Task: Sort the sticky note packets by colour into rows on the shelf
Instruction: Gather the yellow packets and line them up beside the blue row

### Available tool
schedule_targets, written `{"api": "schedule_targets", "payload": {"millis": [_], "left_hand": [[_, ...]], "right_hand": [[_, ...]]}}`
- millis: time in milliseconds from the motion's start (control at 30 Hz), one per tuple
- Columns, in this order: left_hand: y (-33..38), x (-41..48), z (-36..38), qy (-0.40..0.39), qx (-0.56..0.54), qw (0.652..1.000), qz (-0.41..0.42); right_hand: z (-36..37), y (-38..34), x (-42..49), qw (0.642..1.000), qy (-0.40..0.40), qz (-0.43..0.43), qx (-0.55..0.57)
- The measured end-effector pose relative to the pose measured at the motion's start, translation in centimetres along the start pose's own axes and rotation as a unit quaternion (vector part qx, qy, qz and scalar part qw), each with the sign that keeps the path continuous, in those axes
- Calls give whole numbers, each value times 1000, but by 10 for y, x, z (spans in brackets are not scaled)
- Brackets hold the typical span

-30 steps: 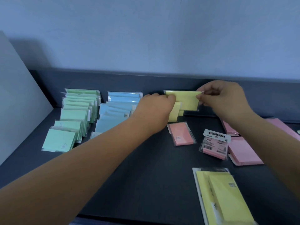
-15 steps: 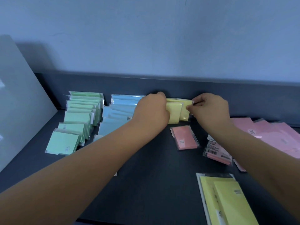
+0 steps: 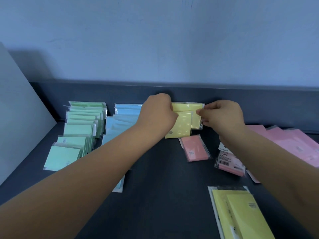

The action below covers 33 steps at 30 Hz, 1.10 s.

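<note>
green packet row (image 3: 81,128) lies well left of the yellow packets (image 3: 187,107); blue packet row (image 3: 124,118) just left of them. left hand (image 3: 158,112), fingers curled, grips their left edge. yellow packets lean at the back of the shelf (image 3: 164,187). right hand (image 3: 222,116) pinches their right edge. small pink packet (image 3: 195,149) just in front, pink pile (image 3: 293,144) to the right, large yellow packet (image 3: 241,214) well in front.

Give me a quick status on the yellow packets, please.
Left hand and right hand both gripping yellow packets at back of shelf. Pink packet lies loose just in front.

Left arm (image 3: 103,161) hides some blue packets (image 3: 127,109); edge crops large yellow packet (image 3: 245,218)
</note>
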<state>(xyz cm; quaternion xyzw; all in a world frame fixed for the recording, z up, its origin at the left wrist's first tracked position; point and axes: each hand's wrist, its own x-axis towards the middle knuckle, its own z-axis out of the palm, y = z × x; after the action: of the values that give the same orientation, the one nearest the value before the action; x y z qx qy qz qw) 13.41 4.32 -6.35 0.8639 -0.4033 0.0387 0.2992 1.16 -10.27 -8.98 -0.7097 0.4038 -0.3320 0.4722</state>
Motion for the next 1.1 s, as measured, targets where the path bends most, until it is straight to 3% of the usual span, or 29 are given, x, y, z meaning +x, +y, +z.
{"api": "schedule_targets", "payload": {"millis": [867,1100], "left_hand": [[-9,-7,0,-11,56,997,53],[4,-26,-22,-12,141,985,102]], "right_hand": [[-3,1,-18,993,-3,-14,-116],[-25,-16,-27,986,-40,-34,-157]]}}
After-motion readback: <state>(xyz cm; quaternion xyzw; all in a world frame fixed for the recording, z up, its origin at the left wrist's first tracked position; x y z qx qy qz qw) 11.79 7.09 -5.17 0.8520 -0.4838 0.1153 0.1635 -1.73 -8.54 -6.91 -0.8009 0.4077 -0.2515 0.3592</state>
